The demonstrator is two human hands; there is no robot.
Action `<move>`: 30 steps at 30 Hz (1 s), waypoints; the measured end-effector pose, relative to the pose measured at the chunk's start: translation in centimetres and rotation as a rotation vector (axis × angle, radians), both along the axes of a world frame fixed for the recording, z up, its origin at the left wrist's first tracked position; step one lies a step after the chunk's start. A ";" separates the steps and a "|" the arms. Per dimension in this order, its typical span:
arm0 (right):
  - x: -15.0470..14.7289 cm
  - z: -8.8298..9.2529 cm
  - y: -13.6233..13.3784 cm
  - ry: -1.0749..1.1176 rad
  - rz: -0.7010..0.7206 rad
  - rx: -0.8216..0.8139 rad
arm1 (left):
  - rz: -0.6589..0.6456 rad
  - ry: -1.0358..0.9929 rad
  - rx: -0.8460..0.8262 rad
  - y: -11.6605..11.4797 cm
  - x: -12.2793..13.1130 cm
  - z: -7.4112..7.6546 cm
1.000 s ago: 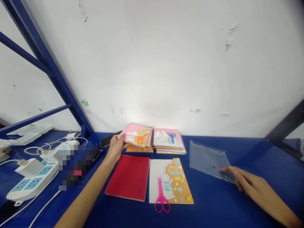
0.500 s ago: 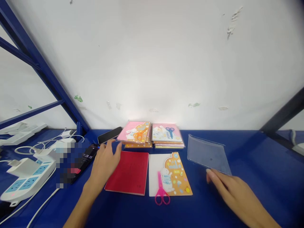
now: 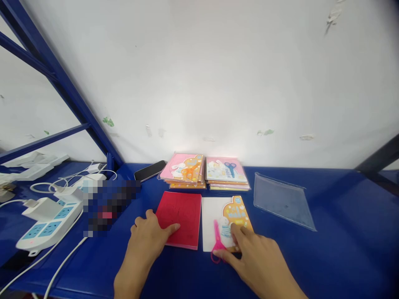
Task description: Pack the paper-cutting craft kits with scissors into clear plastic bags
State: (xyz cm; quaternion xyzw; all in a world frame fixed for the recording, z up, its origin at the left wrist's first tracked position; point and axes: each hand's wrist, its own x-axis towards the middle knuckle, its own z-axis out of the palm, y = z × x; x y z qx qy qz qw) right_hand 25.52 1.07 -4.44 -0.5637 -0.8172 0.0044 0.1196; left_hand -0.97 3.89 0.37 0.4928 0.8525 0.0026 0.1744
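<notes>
A square red paper pad [image 3: 183, 218] lies flat in front of me. My left hand [image 3: 148, 234] is at its left edge, thumb resting on the cover and the other fingers bent beside it, apart from the thumb. Right of the pad lies a white and orange cardboard booklet [image 3: 210, 207] with a rabbit picture. Pink scissors [image 3: 217, 236] rest on it, their handles toward me. Over the booklet's lower right, my right hand [image 3: 249, 247] has its thumb at the scissor handles and its fingers apart from it, over the card. A clear plastic sleeve [image 3: 282, 201] lies farther right.
Two stacks of packaged craft sets, one with orange scissors [image 3: 188, 172] and one with blue scissors [image 3: 230, 169], stand near the wall. A phone [image 3: 150, 170] lies left of them. A white power strip [image 3: 46, 230] with chargers and cables occupies the left side.
My right hand has let go of the clear sleeve and moved left to the scissors. My left hand has come down onto the red pad's left side. The view has shifted slightly.
</notes>
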 end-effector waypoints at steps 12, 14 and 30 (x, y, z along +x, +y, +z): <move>2.9 0.6 -0.2 0.130 -0.027 -0.196 | 0.066 -0.018 0.048 0.3 1.0 0.9; 3.9 0.8 -0.6 0.178 -0.083 -0.192 | 0.078 -0.069 0.027 0.3 0.9 1.0; 3.6 -0.7 -1.6 0.239 -0.081 -0.145 | 0.066 -0.450 0.206 0.9 -3.1 -1.4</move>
